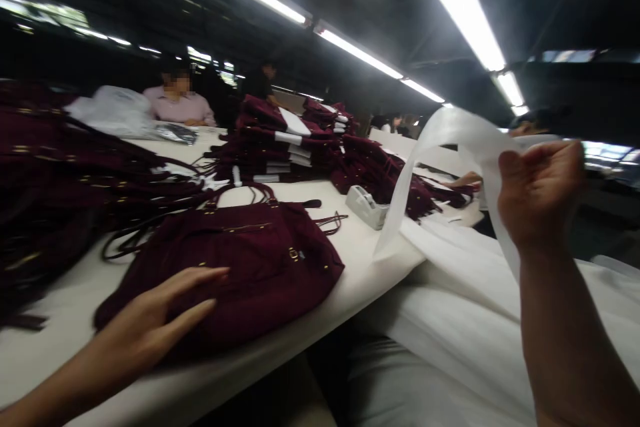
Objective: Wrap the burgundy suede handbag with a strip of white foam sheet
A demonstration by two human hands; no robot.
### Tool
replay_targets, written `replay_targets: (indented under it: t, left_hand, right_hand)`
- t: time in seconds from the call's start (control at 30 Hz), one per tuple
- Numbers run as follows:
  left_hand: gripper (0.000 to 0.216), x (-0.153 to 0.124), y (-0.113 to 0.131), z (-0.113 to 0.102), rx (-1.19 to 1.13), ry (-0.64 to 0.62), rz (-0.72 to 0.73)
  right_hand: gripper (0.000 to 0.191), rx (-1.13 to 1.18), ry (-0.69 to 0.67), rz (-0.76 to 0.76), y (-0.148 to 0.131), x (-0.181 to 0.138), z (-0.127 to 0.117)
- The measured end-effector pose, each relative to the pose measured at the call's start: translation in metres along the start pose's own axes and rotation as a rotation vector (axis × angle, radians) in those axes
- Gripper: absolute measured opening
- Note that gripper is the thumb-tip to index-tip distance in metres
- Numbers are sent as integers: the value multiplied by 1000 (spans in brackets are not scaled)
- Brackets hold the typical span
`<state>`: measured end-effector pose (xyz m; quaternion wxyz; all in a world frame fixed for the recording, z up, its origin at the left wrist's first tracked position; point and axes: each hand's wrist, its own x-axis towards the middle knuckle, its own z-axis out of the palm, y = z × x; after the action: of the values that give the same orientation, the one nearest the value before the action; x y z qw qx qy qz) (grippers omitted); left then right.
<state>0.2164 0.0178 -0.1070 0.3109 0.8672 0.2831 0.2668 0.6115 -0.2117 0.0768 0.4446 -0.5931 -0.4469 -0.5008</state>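
A maroon handbag [260, 280] with brown handles and brass-coloured fittings lies on the white table in front of me. My left hand [150, 317] is over its near left side, fingers stretched out and holding nothing; whether it touches the cloth I cannot tell. Raised at the right, my right hand [543, 190] is closed on a white strip [453, 127] of thin, translucent sheet. The strip arches up and left from the fingers, and its far end hangs down by the table edge. Motion blurs both hands somewhat.
Stacked maroon bags [280, 140] with white paper bands stand behind, and another heap [45, 193] rises at left. A tape dispenser [367, 207] sits near the table edge. White sheets [470, 293] drape at right. A person [177, 107] sits across the table.
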Motion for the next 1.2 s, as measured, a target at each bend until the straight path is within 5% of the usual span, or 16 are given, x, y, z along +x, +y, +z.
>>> replay_targets:
  t: [0.13, 0.3, 0.47, 0.57, 0.67, 0.77, 0.87, 0.93, 1.03, 1.13, 1.2]
  left_hand:
    - [72, 27, 72, 18, -881, -295, -61]
    - [63, 79, 104, 30, -1469, -229, -99]
    - [44, 78, 71, 23, -1233, -326, -72]
    - [57, 50, 43, 40, -1079, -570, -168]
    - [78, 17, 21, 68, -1149, -720, -350]
    - [74, 1, 15, 87, -1337, -478, -414]
    - [56, 21, 29, 76, -1378, -197, -475]
    - [43, 55, 45, 51, -1291, -36, -444]
    - [34, 124, 73, -3, -1148, 253, -117]
    - [52, 186, 107, -59, -987, 371, 249]
    - [61, 218, 123, -87, -916, 404, 358]
  right_hand:
    - [25, 30, -122, -116, -91, -6, 60]
    - [18, 335, -491, -155, -173, -84, 92]
    - [15, 797, -895, 162, -158, -153, 82]
    - [27, 1024, -1185, 421, -125, -189, 79]
    - [32, 1052, -1264, 526, -102, -232, 86]
    - [30, 1118, -1352, 450, -102, -260, 94]
    - [31, 1163, -1278, 460, -119, -249, 100]
    - [27, 1135, -1174, 556, -133, -217, 110]
    - [25, 1328, -1013, 656, -148, -156, 131]
    - [59, 1580, -742, 759, -154, -109, 148]
    - [76, 1610, -598, 879, -156, -98, 152]
